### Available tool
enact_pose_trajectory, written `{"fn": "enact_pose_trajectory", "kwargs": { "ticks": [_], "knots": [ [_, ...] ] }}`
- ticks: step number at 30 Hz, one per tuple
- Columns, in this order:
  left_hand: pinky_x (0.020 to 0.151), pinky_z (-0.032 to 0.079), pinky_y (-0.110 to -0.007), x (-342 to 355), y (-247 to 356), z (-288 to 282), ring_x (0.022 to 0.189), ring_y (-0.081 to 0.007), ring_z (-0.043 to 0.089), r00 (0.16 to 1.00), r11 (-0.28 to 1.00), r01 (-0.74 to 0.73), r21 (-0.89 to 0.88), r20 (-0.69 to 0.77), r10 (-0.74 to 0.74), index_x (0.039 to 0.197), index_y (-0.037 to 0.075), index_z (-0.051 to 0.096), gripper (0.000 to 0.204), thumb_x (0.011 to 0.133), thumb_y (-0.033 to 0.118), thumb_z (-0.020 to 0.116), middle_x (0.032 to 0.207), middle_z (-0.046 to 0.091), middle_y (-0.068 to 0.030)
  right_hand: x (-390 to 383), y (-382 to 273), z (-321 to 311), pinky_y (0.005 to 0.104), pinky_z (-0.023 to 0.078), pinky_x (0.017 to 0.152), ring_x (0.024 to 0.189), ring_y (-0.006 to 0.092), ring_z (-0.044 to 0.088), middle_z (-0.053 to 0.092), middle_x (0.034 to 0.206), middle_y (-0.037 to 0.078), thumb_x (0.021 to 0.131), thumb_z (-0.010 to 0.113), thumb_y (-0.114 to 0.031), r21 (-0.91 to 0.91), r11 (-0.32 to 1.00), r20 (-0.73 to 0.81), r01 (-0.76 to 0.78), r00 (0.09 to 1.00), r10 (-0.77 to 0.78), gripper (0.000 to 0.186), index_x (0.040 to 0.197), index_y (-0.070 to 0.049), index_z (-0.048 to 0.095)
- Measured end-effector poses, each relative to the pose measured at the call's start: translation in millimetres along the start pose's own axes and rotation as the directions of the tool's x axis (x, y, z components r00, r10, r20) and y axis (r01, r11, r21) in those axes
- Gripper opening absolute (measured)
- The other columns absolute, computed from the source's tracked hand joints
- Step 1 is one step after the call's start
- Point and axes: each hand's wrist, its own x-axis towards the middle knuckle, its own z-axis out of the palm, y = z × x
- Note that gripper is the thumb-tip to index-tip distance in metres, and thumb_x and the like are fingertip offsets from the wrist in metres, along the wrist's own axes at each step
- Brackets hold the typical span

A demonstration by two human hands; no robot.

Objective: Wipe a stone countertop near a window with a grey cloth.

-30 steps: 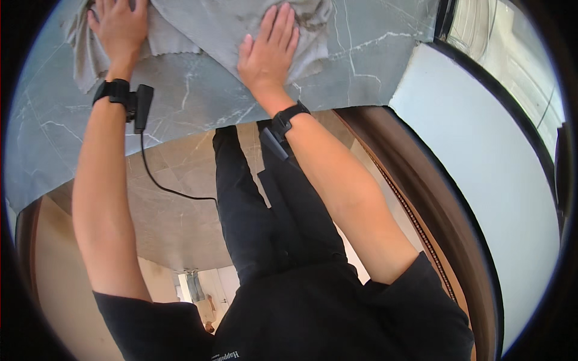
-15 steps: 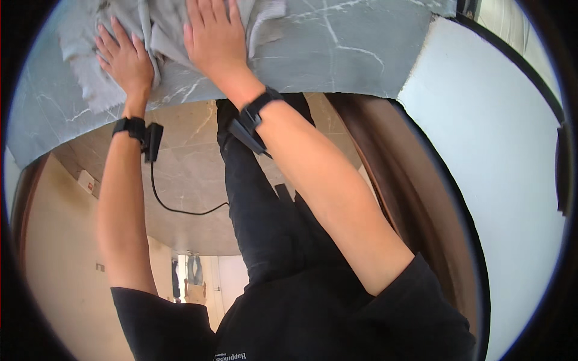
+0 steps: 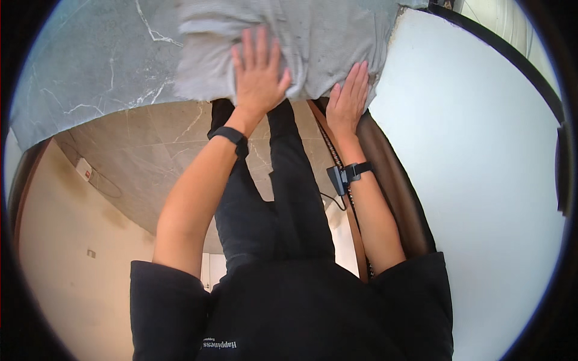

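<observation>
A rumpled grey cloth (image 3: 322, 33) lies on the veined blue-grey stone ledge (image 3: 84, 72) at the top of the view, reaching to its front edge. My left hand (image 3: 259, 75) rests on the cloth with fingers spread, slightly blurred at the tips. To its right, my right hand (image 3: 348, 99) lies flat near the cloth's right-hand corner, fingers stretched out and not curled round anything. Black straps with attached gear circle both wrists; a cable hangs from the one at my right wrist.
A white wall surface (image 3: 469, 156) rises along the right, with dark-framed glazing (image 3: 494, 21) above it. Brown trim (image 3: 391, 180) runs below the ledge. My black-clad legs stand on tiled flooring (image 3: 162, 138). A small white box (image 3: 83, 169) with a cable shows at the lower left.
The cloth and both hands have shifted right along the ledge, up to the corner by the white wall. More bare stone shows at the left. Both hands remain open on the cloth.
</observation>
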Motion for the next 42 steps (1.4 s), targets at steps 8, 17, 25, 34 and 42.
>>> {"fn": "enact_pose_trajectory", "kwargs": {
  "ticks": [8,17,25,34,42],
  "knots": [
    [0.116,0.024,-0.054,138,-44,-43,0.145,-0.0339,0.031,0.977,0.975,-0.211,-0.071,-0.033,0.209,0.147,0.011,0.045,0.062,0.09,0.031,0.056,0.155,0.038,-0.0155,119,-23,13,0.0532,0.024,0.117,0.14,0.048,0.031,0.028,0.153,0.035,0.099,0.038,-0.022,-0.102,0.972,-0.378,-0.212,0.912,0.16,0.061,0.147,0.015,0.029],
    [0.115,0.025,-0.054,239,-80,-63,0.145,-0.0337,0.03,0.948,0.972,-0.228,0.051,-0.215,0.233,0.147,0.008,0.044,0.06,0.093,0.032,0.052,0.156,0.036,-0.0149,219,-26,-4,0.0552,0.022,0.117,0.142,0.0472,0.03,0.026,0.155,0.034,0.099,0.035,-0.025,-0.098,0.976,-0.404,-0.196,0.904,0.141,0.064,0.149,0.013,0.024],
    [0.114,0.026,-0.052,308,-88,-82,0.145,-0.035,0.031,0.956,0.974,-0.224,0.043,-0.183,0.229,0.142,0.007,0.051,0.053,0.093,0.029,0.053,0.153,0.04,-0.0183,228,-50,6,0.0528,0.019,0.119,0.144,0.051,0.023,0.019,0.155,0.039,0.098,0.035,-0.022,-0.106,0.939,-0.408,-0.327,0.876,0.258,0.066,0.147,0.019,0.019],
    [0.106,0.034,-0.049,307,-100,-73,0.142,-0.0246,0.039,0.946,0.972,-0.22,0.083,-0.224,0.233,0.146,0.023,0.049,0.05,0.096,0.029,0.054,0.153,0.044,-0.0042,352,-28,-33,0.0519,0.023,0.118,0.141,0.0472,0.03,0.03,0.152,0.034,0.094,0.044,-0.019,-0.154,0.982,-0.409,-0.106,0.912,0.034,0.064,0.147,0.014,0.027],
    [0.108,0.033,-0.044,306,-95,-80,0.141,-0.0257,0.04,0.975,0.99,-0.134,-0.038,-0.186,0.125,0.143,0.017,0.052,0.052,0.092,0.022,0.056,0.153,0.044,-0.007,405,-35,-29,0.0503,0.024,0.118,0.143,0.0406,0.032,0.034,0.153,0.028,0.095,0.044,-0.021,-0.149,0.988,-0.408,-0.049,0.913,-0.016,0.062,0.148,0.009,0.032]
  ]
}}
